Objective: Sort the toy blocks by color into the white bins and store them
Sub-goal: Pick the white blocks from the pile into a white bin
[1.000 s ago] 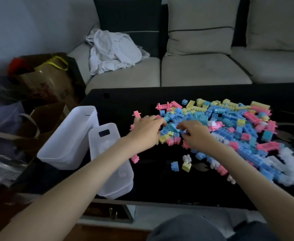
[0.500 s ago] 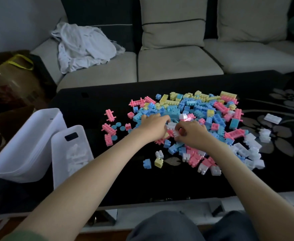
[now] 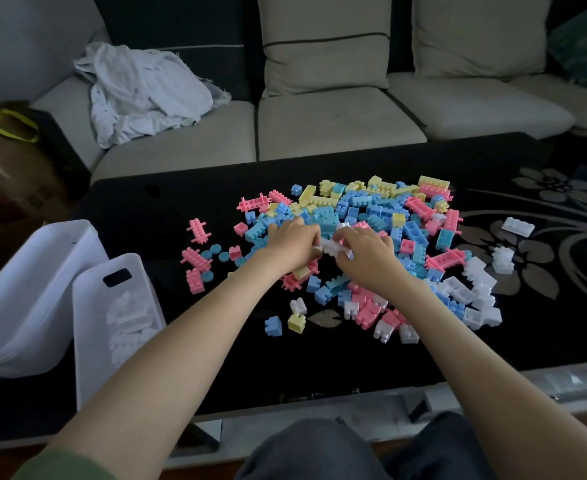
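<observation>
Our forearms stretch across the bench (image 3: 181, 209); left hand (image 3: 290, 242) and right hand (image 3: 370, 252) meet, fingers curled, both pinching a white block (image 3: 332, 250) over the block pile (image 3: 365, 209), white bins (image 3: 25, 306) at left.

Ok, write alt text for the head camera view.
The left hand and right hand grip a white block together over a pile of pastel blocks on a black table. Two white bins sit at the left; one holds white blocks.

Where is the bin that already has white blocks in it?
In the head view, the bin with white blocks lies at the left edge of the black table, just right of the other white bin and left of the left forearm.
</observation>
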